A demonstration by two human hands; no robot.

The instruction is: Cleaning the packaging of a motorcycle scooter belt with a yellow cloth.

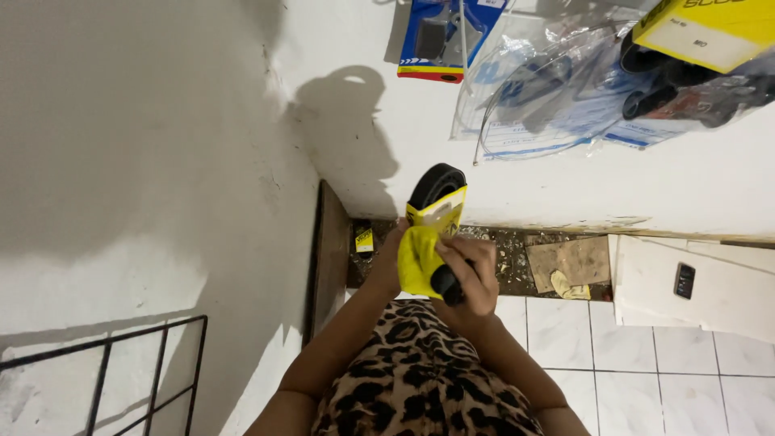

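Observation:
Both of my hands hold one item at the centre of the view: a folded black rubber band or belt (436, 184) wrapped in a yellow card sleeve (420, 250). My right hand (475, 274) grips its lower end, fingers curled over the black part. Behind the yellow sleeve, my left hand (393, 257) supports it from the left and is mostly hidden. The black loop sticks up above the sleeve, in front of the white wall. My leopard-print top fills the lower centre.
Clear plastic bags with black parts (581, 89), a blue blister pack (442, 40) and a yellow box (710, 28) hang on the white wall above. A dark board (329, 258) leans at the corner. White floor tiles (646, 347) lie right; a wire rack (105, 379) lower left.

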